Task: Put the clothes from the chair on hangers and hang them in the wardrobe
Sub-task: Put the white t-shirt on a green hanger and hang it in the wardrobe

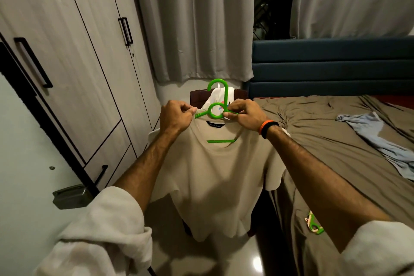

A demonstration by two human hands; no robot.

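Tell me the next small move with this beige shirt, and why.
Probably settle the beige shirt squarely on the green hanger: both the left hand and right hand pinch its shoulders at the neckline, and the wardrobe doors look closed.

Both hands are holding up a T-shirt (pixel 215 177) on a hanger (pixel 216 105), the left hand (pixel 177 116) pinching the collar at one side and the right hand (pixel 244 115) gripping at the other, so the shirt is hanging below and between them. Just behind the hands a chair (pixel 197 97) is standing with another garment (pixel 220 102) lying on it. The wardrobe (pixel 74 58) is standing left of the left hand. The bed (pixel 324 136) is lying right of the right hand, a cloth (pixel 376 141) spread on it well beyond, and what is probably more hangers (pixel 313 224) lying under the right forearm.
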